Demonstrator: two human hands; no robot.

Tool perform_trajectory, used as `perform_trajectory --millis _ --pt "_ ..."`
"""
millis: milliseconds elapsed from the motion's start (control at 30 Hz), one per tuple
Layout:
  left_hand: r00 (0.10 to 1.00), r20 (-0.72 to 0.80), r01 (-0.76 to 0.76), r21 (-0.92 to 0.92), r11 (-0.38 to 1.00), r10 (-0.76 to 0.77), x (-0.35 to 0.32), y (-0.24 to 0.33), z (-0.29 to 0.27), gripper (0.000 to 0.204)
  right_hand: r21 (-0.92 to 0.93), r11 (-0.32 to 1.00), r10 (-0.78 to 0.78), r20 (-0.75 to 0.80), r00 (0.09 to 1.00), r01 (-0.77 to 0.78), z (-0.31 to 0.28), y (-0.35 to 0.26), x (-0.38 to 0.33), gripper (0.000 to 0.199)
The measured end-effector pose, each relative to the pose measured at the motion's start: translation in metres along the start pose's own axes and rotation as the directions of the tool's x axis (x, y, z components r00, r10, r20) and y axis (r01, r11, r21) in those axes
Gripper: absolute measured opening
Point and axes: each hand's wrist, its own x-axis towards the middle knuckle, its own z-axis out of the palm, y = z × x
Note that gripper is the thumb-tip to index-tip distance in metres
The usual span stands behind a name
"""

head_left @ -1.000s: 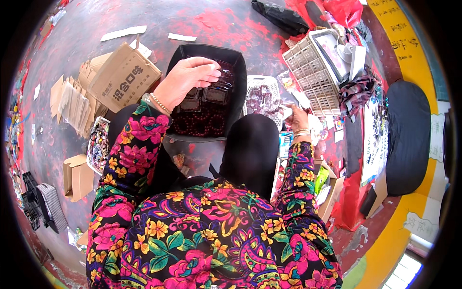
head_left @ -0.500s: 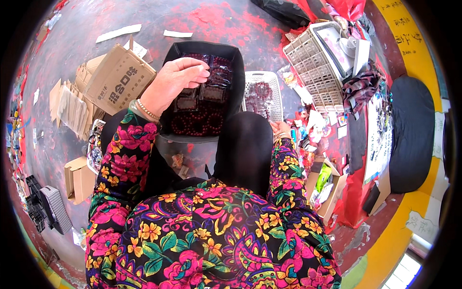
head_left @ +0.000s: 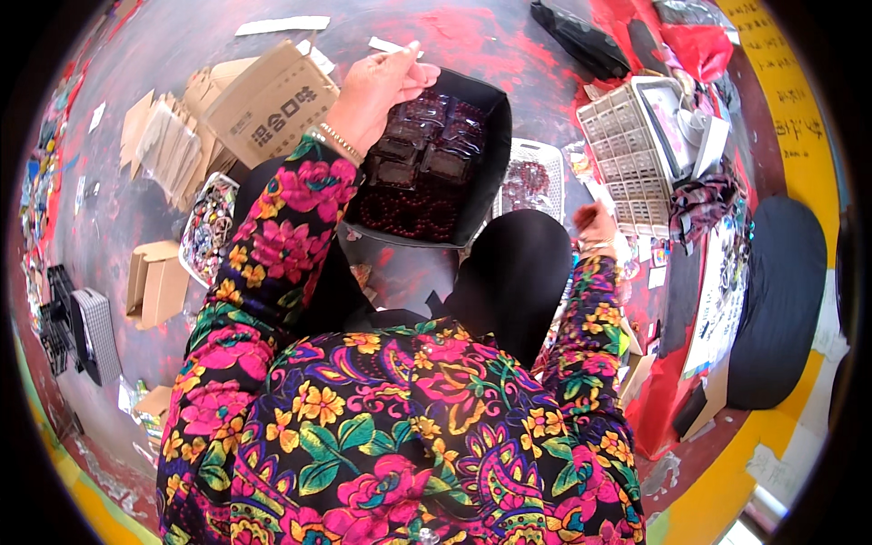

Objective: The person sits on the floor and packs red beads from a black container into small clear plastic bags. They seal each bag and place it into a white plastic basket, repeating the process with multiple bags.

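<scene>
My left hand [head_left: 377, 93] is over the left rim of a black bin [head_left: 498, 136], its fingers bent and drawn together toward the thumb. Whatever they hold, if anything, is too small to make out. Inside the bin, flat clear packets [head_left: 447, 165] of dark red beads lie on top of loose strands of dark red beads [head_left: 400, 211]. Out to the right of my knee is my right hand [head_left: 596, 227], smeared by motion, so its fingers do not show clearly. Left of it stands a white perforated basket [head_left: 556, 165] with bagged dark red beads [head_left: 527, 184] inside.
Left of the bin stand a cardboard box [head_left: 272, 104] and stacked flat cardboard [head_left: 168, 150]. A white tray of mixed beads [head_left: 213, 222] sits by my left leg. At the right, a tipped beige crate [head_left: 627, 154] is close to a black cushion [head_left: 779, 304].
The view has shifted, moving the bin rightward in the picture. My left hand has gone from over the packets to the bin's left rim. My right hand has swung outward, away from the basket.
</scene>
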Motion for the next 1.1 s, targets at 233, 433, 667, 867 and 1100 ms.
perform_trajectory --millis 233,433,667,867,1100 --pt "0.975 -0.216 -0.110 -0.231 0.967 0.059 0.003 0.010 -0.038 0.029 -0.016 0.924 -0.292 0.615 0.733 0.381 0.202 -0.118 -0.169 0.031" --pt "0.952 -0.294 -0.198 -0.365 0.910 0.089 -0.012 0.020 -0.090 0.022 -0.327 0.021 -0.002 0.945 0.327 0.945 0.237 -0.012 -0.197 0.017" --pt "0.746 -0.631 -0.276 0.000 0.961 0.214 -0.149 0.004 -0.250 0.024 -0.384 -0.124 0.226 0.887 0.403 0.915 0.222 0.003 -0.166 0.031" --pt "0.436 -0.900 -0.019 0.008 1.000 0.015 -0.341 -0.080 -0.361 0.021 -0.373 -0.335 0.356 0.800 0.482 0.865 0.209 0.001 -0.150 0.033" --pt "0.397 -0.918 0.443 0.178 0.879 -0.014 -0.395 -0.151 -0.317 0.035 -0.299 -0.318 0.382 0.828 0.410 0.900 0.224 0.000 -0.145 0.030"
